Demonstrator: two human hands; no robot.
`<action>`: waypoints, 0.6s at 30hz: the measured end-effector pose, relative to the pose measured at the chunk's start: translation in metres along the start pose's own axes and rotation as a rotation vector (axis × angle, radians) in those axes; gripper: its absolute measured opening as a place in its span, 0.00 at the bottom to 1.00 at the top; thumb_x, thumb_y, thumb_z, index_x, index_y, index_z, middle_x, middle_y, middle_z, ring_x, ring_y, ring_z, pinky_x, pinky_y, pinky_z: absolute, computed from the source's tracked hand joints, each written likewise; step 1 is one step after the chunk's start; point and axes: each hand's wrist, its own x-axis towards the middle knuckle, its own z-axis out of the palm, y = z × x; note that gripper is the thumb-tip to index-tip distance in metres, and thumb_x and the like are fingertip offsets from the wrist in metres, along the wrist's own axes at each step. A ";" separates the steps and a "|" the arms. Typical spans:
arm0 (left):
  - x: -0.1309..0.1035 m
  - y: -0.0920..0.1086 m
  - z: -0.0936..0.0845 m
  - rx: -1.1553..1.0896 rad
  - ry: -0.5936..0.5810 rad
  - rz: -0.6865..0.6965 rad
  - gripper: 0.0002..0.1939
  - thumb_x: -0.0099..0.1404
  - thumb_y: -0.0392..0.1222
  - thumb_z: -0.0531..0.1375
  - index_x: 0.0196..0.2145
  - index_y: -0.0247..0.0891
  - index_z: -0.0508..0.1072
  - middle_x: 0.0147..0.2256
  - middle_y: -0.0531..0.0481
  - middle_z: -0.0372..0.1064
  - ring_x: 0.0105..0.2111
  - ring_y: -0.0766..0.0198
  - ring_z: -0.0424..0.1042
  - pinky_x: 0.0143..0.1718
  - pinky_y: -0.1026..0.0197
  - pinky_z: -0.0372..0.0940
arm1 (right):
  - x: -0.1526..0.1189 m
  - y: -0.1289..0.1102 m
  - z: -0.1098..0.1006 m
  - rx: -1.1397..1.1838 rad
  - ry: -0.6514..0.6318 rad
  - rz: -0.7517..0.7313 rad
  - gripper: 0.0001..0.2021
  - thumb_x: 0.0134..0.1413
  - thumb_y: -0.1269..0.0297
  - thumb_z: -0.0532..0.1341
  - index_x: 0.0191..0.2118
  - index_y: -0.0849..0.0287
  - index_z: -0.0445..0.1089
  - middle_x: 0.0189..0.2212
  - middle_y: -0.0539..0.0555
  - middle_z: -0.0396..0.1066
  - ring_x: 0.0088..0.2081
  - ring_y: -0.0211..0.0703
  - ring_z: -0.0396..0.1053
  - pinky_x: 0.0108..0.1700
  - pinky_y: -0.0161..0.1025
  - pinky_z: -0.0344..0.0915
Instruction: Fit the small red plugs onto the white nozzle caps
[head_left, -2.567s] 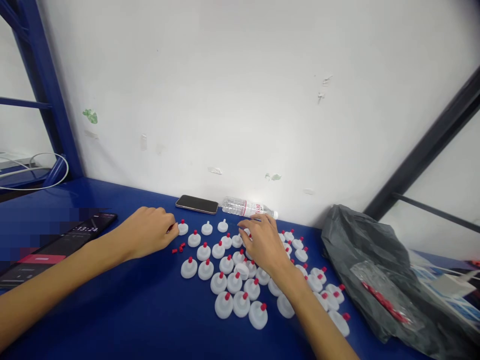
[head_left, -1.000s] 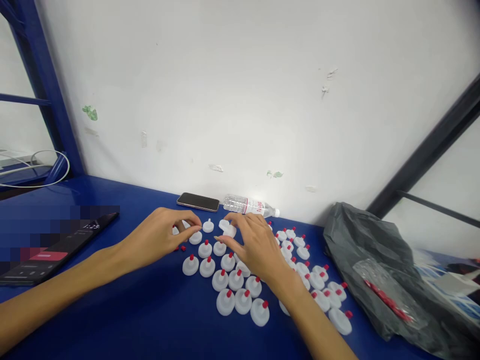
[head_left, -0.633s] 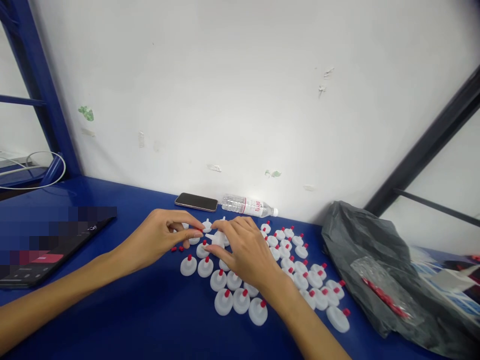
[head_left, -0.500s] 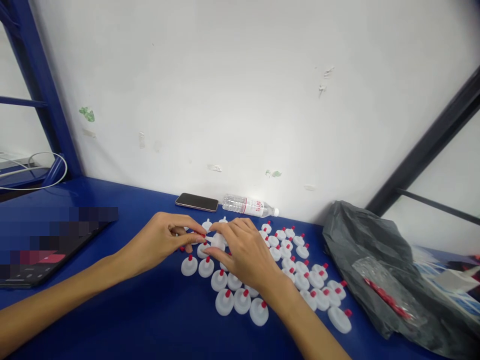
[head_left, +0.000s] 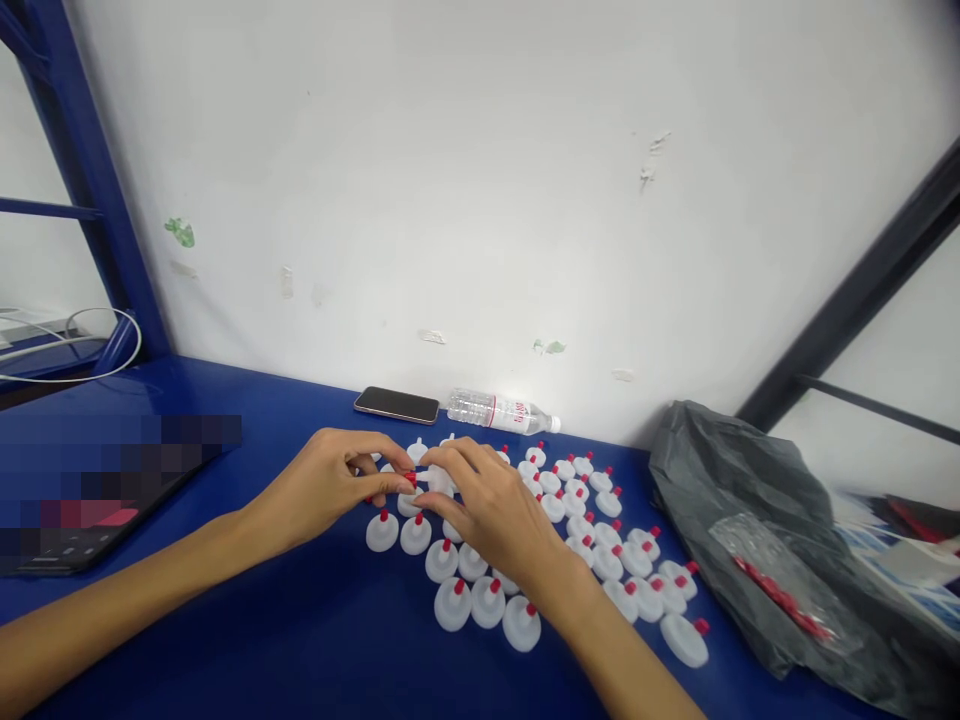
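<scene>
My left hand (head_left: 349, 475) pinches a small red cap (head_left: 410, 479) between thumb and fingertips. Facing it, my right hand (head_left: 491, 505) is closed around a white plastic nozzle lid (head_left: 438, 480), its narrow tip pointing left at the red cap. Cap and tip meet or nearly meet; whether they touch I cannot tell. Below and right of my hands lie many white nozzle lids with red caps, such as one red-capped lid (head_left: 453, 604) near the front. Behind my fingers an uncapped lid (head_left: 417, 451) shows a bare white tip.
A black phone (head_left: 397, 404) and a clear plastic bottle (head_left: 502, 412) lie along the wall. At right, a dark grey plastic bag (head_left: 739, 470) carries a clear bag of red caps (head_left: 784, 598). A dark-framed device (head_left: 142, 515) with a blurred screen is at left on the blue table (head_left: 300, 640).
My left fingers have shifted slightly, and the red cap now shows more clearly at the nozzle tip. The whole view has moved a little; the other lids stay put.
</scene>
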 end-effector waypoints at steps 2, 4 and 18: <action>0.001 -0.002 0.001 0.019 -0.015 0.040 0.09 0.63 0.51 0.68 0.34 0.43 0.82 0.29 0.55 0.78 0.23 0.66 0.76 0.25 0.66 0.66 | -0.001 0.002 -0.001 -0.004 -0.016 -0.014 0.15 0.64 0.64 0.67 0.53 0.56 0.68 0.47 0.56 0.74 0.45 0.47 0.74 0.47 0.44 0.74; 0.002 -0.004 0.001 0.060 -0.020 0.100 0.11 0.66 0.51 0.66 0.35 0.43 0.82 0.31 0.55 0.78 0.23 0.68 0.76 0.25 0.66 0.66 | -0.002 0.004 -0.001 0.000 -0.018 -0.034 0.16 0.64 0.68 0.67 0.55 0.57 0.68 0.49 0.57 0.74 0.47 0.48 0.73 0.48 0.45 0.74; -0.003 -0.013 -0.003 0.483 -0.036 0.530 0.14 0.78 0.42 0.48 0.41 0.39 0.72 0.37 0.51 0.74 0.33 0.66 0.70 0.37 0.63 0.63 | -0.002 0.006 0.000 0.064 0.153 -0.124 0.16 0.68 0.64 0.63 0.58 0.61 0.69 0.47 0.58 0.78 0.47 0.46 0.75 0.54 0.46 0.73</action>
